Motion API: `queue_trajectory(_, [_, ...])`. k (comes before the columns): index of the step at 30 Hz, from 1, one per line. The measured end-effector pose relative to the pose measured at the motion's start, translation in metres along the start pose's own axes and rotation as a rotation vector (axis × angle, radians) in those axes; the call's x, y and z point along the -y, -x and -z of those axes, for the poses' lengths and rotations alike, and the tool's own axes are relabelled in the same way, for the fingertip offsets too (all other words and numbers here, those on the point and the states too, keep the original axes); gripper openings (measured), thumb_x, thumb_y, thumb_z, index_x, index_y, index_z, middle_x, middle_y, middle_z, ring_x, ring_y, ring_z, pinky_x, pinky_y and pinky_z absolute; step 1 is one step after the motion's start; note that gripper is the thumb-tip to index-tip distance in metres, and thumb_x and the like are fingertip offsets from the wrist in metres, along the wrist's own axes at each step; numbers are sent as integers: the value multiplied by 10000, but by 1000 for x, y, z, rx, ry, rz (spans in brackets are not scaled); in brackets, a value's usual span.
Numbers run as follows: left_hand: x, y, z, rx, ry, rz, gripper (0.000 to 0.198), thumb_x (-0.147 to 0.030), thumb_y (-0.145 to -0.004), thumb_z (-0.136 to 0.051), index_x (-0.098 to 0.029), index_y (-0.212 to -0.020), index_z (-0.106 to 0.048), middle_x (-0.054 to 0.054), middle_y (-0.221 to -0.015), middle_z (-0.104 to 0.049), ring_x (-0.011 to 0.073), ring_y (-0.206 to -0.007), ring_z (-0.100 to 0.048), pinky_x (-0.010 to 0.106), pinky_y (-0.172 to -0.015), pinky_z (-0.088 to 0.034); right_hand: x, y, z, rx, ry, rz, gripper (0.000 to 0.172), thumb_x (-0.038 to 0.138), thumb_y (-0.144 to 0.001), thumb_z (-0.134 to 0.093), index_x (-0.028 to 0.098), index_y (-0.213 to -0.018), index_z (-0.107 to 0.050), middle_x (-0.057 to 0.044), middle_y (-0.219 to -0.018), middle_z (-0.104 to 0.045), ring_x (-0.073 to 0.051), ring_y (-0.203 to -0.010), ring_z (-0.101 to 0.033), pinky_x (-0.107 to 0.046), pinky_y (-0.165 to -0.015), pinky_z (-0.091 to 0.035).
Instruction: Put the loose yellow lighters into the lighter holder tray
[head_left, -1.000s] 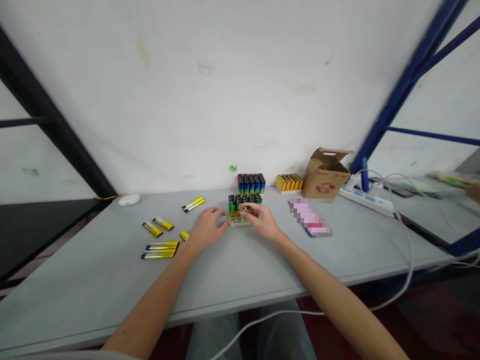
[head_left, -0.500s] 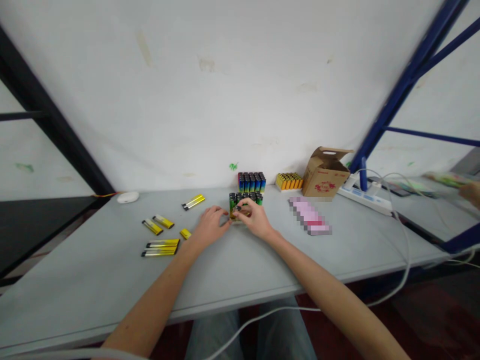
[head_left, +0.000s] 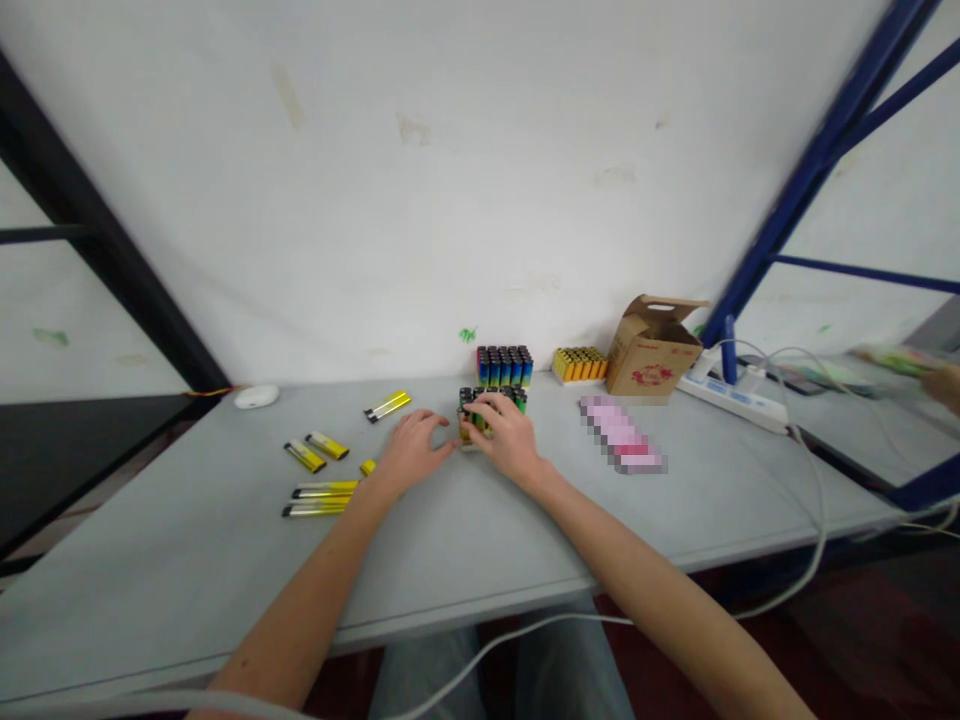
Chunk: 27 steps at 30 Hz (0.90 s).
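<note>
Bench note, taken standing by. The green cylinders [head_left: 466, 397] stood upright, dark ends up, in a pale rack [head_left: 470, 449] on the worktop [head_left: 480, 545], straight ahead of the person. That central spot presumably let both hands meet over it.

Right hand [head_left: 508, 436]: arched over the front of the rack, fingers bent, thumb and forefinger near each other at its left end. Could not tell whether they gripped a cylinder; the hand itself covered the contact. Coming from above probably spared the packed neighbours a knock.

Left hand [head_left: 417, 452]: fingers loosely curved, thumb well parted from them, nothing visible in the grasp. Thumb tip was at the rack's left front corner; touching or just short, unclear. Likely placed there to guard or steady that edge.

Blue cylinders [head_left: 505, 366] stood close-packed behind, near the wall, seemingly out of the working space. Flat yellow-and-silver pieces [head_left: 306, 456] lay in small groups to the left, one partly hidden by the left wrist, perhaps spread to leave the middle free
</note>
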<state>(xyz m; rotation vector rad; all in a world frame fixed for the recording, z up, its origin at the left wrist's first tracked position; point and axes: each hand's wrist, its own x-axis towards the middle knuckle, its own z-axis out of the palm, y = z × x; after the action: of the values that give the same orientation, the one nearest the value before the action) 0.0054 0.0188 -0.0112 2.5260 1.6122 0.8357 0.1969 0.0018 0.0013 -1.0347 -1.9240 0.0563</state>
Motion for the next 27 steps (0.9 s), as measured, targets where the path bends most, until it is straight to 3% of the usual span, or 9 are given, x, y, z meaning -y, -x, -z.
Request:
queue_trajectory(4, [9, -1, 11, -46, -91, 137, 332, -379, -840, -562, -157, -1076, -634, 144, -1147, -632, 313, -1136, -556, 455, -996, -430, -1, 1, 4, -55, 106, 50, 244, 249, -887, -530, 220, -1071, -687, -118, -1137, -606, -239, -981, -579, -391, -894, -483])
queue_trajectory(8, [21, 0, 20, -120, -214, 289, 404, -344, -860, -508, -119, -1188, -577, 185, -1216, -602, 342, -1144, -551, 481, -969, -438, -2, 2, 11, -58, 70, 83, 289, 202, -864, -515, 212, -1119, -649, -119, -1126, -594, -252, -1057, -558, -409, -950, -465])
queue_trajectory(12, [31, 3, 21, -79, -303, 360, 418, -348, -856, -499, -120, -1200, -566, 202, -1182, -623, 356, -1132, -563, 510, -971, -424, -7, 3, 19, -116, -11, 36, 287, 184, -844, -506, 198, -1104, -627, -114, -1114, -590, -243, -1079, -551, -395, -976, -449])
queue_trajectory(18, [25, 4, 20, -24, -346, 319, 356, -309, -868, -481, -165, -1173, -597, 153, -1169, -639, 317, -1089, -589, 458, -956, -446, -18, 0, 24, -185, -84, -61, 204, 184, -836, -504, 190, -984, -644, -99, -1049, -600, -231, -1042, -561, -383, -959, -452])
queue_trajectory(27, [12, 1, 18, -1, -362, 267, 347, -293, -882, -476, -173, -1159, -648, 118, -1232, -634, 292, -1172, -548, 415, -995, -434, -18, -1, 24, -284, -123, -46, 170, 167, -849, -493, 190, -931, -640, -86, -992, -602, -209, -977, -579, -360, -908, -471])
